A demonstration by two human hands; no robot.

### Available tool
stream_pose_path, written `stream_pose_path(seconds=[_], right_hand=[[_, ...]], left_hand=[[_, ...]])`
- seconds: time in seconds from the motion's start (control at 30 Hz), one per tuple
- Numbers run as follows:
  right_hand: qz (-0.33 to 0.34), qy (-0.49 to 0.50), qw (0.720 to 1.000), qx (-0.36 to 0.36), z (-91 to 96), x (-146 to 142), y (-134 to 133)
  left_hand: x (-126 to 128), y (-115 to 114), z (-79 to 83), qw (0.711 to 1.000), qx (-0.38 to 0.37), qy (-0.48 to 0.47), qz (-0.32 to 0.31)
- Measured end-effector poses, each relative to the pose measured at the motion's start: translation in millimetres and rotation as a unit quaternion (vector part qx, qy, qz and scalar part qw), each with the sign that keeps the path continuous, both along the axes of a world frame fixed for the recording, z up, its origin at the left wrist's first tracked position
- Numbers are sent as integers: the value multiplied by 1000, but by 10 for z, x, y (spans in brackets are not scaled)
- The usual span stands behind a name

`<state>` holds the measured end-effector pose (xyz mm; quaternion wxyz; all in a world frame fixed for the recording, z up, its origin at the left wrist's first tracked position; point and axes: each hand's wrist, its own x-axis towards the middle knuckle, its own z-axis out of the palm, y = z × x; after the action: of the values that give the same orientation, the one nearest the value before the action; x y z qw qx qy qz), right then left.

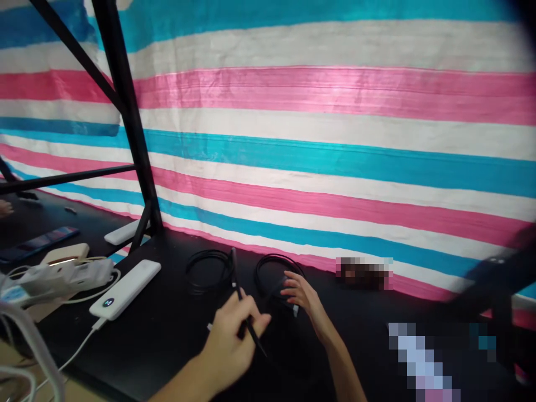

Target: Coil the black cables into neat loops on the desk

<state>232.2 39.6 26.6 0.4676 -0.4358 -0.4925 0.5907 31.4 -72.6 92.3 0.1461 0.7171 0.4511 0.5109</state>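
Currently, in the head view, the reference landmark is the flat white power bank with a lit indicator (125, 290), which lies on the black tabletop (167, 335).

The left hand (234, 340) is to the right of the power bank and nearer the camera. It is closed around a thin black rod (235, 276) that slants up and away from the fist. Whether the rod is a stylus or a stiff cable end cannot be told.

The right hand (302, 298) is further right of the power bank. It is palm down with the fingers loosely extended, resting on a coiled black cable (274, 257) but not closed around it.

A second coiled black cable (207, 253) lies between the power bank and the touched coil. No hand is on it.

Judgement: the step in hand is steadying the touched coil, with the rod held just beside it. Further handling calls for the right fingers to close over the loops so that the coil keeps its shape, and for the rod tip to stay outside the loops.
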Motion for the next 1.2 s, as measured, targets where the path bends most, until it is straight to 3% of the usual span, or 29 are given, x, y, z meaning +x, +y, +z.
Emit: stream_pose_path(seconds=[0.17,0.23,0.33,0.47,0.57,0.63,0.7,0.77,0.83,0.93,1.2], right_hand=[[126,55,990,-34,125,-97,-198],[136,10,990,-31,133,-104,-234],[116,-58,992,1,88,-105,-208],[97,-89,991,33,40,-118,-161],[90,-85,992,38,41,-134,-166],[86,-75,993,36,45,-147,-176],[84,-75,993,36,50,-160,-185],[83,-81,993,37,59,-170,-191],[83,-83,992,41,68,-174,-190],[81,-80,992,47,64,-160,-173],[43,-71,995,57,17,-113,-146]], left_hand=[[145,-150,-123,973,-95,144,-152],[96,-223,-107,954,-118,179,-210],[-53,-329,-76,951,-118,168,-233],[-316,-315,-167,981,-54,91,-162],[-543,-84,-334,1000,10,15,-3],[-689,165,-442,989,-45,35,135],[-806,446,-535,972,-92,77,204],[-878,709,-616,966,-128,121,190],[-905,916,-682,959,-198,152,136],[-896,1084,-726,955,-227,163,102],[-881,1023,-469,968,-110,129,185]])
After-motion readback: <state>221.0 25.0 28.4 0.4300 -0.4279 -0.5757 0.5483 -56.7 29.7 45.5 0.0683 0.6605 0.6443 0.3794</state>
